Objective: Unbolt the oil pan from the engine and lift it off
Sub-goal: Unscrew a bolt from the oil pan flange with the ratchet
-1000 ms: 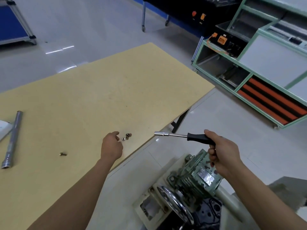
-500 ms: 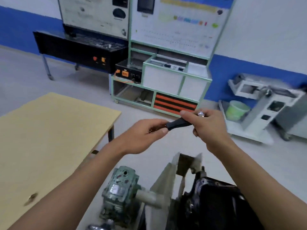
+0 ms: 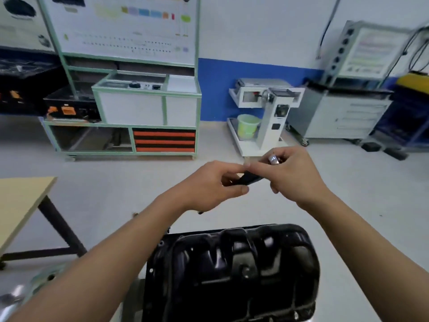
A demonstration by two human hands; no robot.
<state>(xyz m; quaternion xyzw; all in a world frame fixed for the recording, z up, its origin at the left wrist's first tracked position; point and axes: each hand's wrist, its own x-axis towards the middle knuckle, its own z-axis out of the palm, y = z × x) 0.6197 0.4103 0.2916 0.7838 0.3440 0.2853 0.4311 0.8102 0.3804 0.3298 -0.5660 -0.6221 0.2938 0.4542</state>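
Your gaze swung onto the oil pan (image 3: 232, 270); left hand (image 3: 213, 182) and right hand (image 3: 294, 175) both gripped the driver (image 3: 249, 178). The pan looked stiff and heavy: lift by its flange.

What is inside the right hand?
A nut driver: silver socket tip sticks out above the right hand, black handle reaches the left hand. Its shaft is covered.

The oil pan (image 3: 232, 270) at lower centre is glossy black. The driver (image 3: 249, 178) has a black handle and a silver tip. The desk (image 3: 21, 201) at left is pale yellow with black legs. A green-framed cabinet (image 3: 132, 110) carries orange and black stripes; the wall (image 3: 255, 31) is white over blue.
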